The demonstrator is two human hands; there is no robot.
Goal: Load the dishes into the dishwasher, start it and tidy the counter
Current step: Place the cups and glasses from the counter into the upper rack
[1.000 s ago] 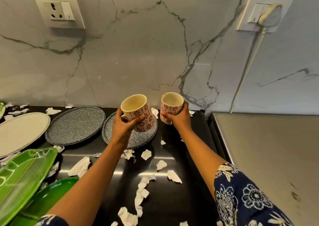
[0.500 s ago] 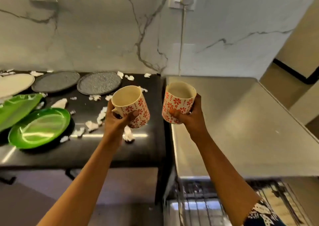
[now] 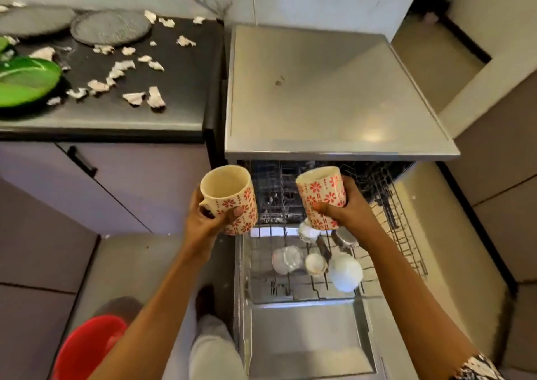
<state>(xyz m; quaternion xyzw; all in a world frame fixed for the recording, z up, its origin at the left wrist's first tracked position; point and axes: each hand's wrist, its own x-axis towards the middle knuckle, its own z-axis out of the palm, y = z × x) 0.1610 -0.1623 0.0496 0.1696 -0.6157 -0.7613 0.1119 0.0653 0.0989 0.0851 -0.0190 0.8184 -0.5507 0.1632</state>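
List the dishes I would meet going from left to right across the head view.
Glossy green plate → fully visible round speckled grey plate → cream red-flowered mug in the left hand → matching mug in the right hand. The other grey plate and racked dishes overlap, so omitted.

Soft even daylight, glare patch on dishwasher top, motion blur throughout, wide-angle bending at edges

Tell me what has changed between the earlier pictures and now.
The left hand carried the left mug and the right hand the right mug from above the counter rightward and down to over the rack. Nothing was let go. Grips are unchanged; plates and scraps stay on the counter.
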